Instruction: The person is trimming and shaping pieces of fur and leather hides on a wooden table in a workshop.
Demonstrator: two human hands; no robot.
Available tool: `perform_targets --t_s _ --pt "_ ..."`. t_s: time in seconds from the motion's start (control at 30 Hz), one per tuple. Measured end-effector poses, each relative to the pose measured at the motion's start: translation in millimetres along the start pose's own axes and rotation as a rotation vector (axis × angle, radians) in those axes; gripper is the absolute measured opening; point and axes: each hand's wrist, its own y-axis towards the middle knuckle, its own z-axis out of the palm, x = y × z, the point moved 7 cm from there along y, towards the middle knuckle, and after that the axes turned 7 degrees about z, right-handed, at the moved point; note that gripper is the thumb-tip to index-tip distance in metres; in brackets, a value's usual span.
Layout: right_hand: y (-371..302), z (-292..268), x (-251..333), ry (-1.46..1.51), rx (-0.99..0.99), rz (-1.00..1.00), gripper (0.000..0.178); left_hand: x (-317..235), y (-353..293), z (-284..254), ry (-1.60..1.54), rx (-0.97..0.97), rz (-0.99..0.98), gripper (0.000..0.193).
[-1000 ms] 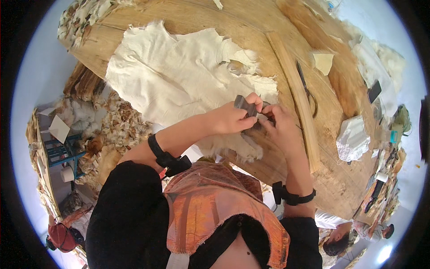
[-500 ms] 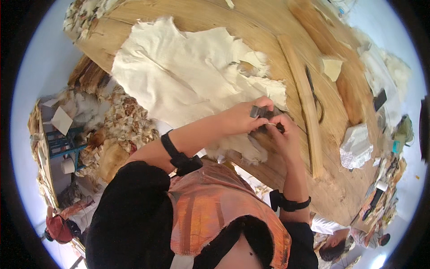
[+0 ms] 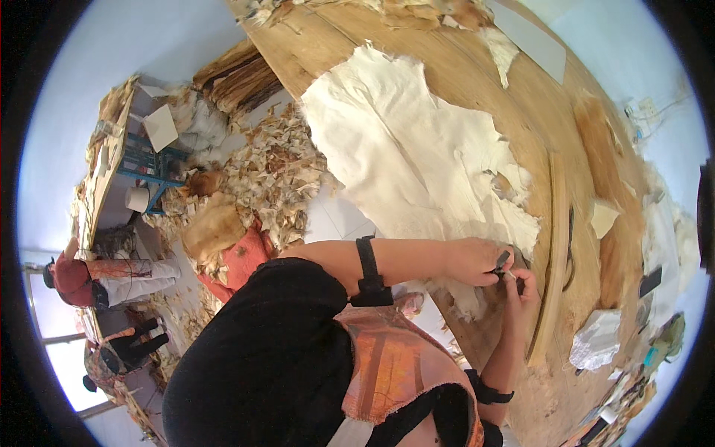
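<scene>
A large cream pelt (image 3: 417,141), skin side up with ragged edges, is spread on the wooden table. My left hand (image 3: 477,261) is closed at its lower right corner, a small flat dark grey piece (image 3: 502,261) showing between the fingers; I cannot make out its kind. Touching it almost fingertip to fingertip, my right hand (image 3: 523,289) is closed in a pinch. A thin pale strip (image 3: 510,275) shows at these fingertips. Dark fur appears beside the hands, and a furry flap (image 3: 465,298) of pelt hangs below my left wrist.
A long wooden batten (image 3: 553,253) lies right of my hands, with dark scissors (image 3: 570,253) behind it. Farther right are brown fur (image 3: 596,149), a phone (image 3: 650,281) and a clear plastic bundle (image 3: 596,339). Fur scraps (image 3: 275,171) cover the floor at left; two people work beyond.
The view has swung left, so the table and pelt appear farther right and more floor shows. My hands stay together at the pelt's corner, fingers slightly shifted.
</scene>
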Motion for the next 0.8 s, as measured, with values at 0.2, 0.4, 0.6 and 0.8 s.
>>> perform_targets --t_s 0.2,0.4,0.6,0.8 --pt "-39 -9 12 0.032 0.087 0.077 0.012 11 4 6 -0.045 -0.065 0.068 0.032" --pt "-60 -14 80 -0.338 0.36 -0.208 0.028 6 13 3 -0.149 -0.112 0.172 0.035" --pt "-24 32 137 -0.485 0.141 -0.363 0.035 -21 19 28 0.057 -0.052 0.429 0.05" --pt "15 -28 58 -0.073 -0.176 -0.211 0.027 -43 -16 -46 0.123 -0.026 0.142 0.08"
